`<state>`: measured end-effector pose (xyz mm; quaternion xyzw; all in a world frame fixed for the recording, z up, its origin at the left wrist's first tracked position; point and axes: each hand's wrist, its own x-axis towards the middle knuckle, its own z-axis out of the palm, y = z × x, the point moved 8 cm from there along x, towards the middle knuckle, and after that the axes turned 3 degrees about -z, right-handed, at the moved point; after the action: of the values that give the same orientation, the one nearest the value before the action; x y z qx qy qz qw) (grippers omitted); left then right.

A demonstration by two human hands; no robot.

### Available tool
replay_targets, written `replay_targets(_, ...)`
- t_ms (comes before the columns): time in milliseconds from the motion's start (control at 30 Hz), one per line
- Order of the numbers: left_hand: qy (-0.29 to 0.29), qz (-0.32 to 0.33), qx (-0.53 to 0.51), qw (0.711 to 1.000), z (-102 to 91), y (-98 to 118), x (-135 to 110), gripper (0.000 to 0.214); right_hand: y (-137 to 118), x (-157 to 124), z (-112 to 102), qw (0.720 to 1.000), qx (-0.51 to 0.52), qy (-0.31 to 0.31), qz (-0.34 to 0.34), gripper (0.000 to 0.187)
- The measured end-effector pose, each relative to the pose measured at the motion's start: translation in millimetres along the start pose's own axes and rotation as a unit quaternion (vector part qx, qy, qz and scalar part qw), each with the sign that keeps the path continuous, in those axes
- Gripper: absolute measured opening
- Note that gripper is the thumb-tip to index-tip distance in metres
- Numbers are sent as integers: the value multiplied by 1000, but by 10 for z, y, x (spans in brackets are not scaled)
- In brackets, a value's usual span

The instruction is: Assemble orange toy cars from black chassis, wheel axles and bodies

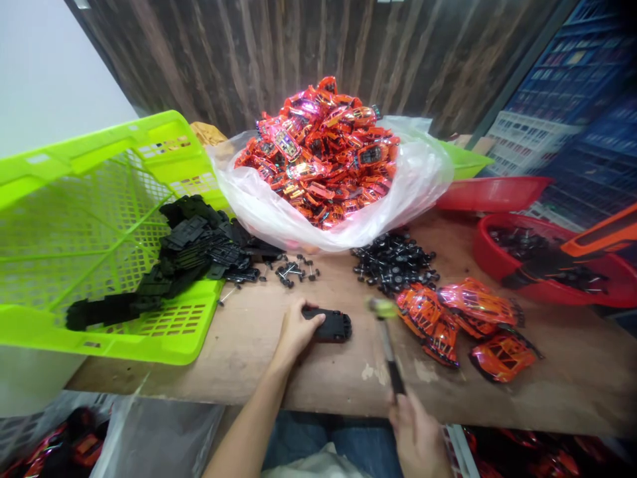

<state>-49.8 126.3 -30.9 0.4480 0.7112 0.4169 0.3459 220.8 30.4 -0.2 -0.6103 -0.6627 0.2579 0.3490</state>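
In front of the bag (421, 176) of orange shells (323, 159), the left grip (298, 328) holds a chassis (332, 326) against the tabletop (323, 378) and the right grip (418, 428) wraps a hammer (389, 352). Left of the bag, a crate (169, 350) holds black plates (186, 242); right, a bowl (485, 255) holds dark parts (520, 244).

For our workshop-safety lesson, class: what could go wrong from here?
The hammer in the right hand might strike the left hand, whose thumb rests on the black car base. It could also clip the orange toy cars close beside its head. The loose wheel axles on the table might roll if bumped.
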Motion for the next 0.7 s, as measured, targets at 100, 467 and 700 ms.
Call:
replay_targets(100, 5, -1, -1, 1000, -4, -16, 3, 22, 60, -147, 135, 998, 1, -56, 34, 53)
replay_targets(467, 4, 182, 9, 983, -375, 772, -262, 55, -291, 553, 255, 981, -138, -63, -119, 36)
replay_targets(700, -95, 330, 82, 936, -184, 1252, -707, 43, -1232, 942, 293, 945, 57, -46, -318, 27)
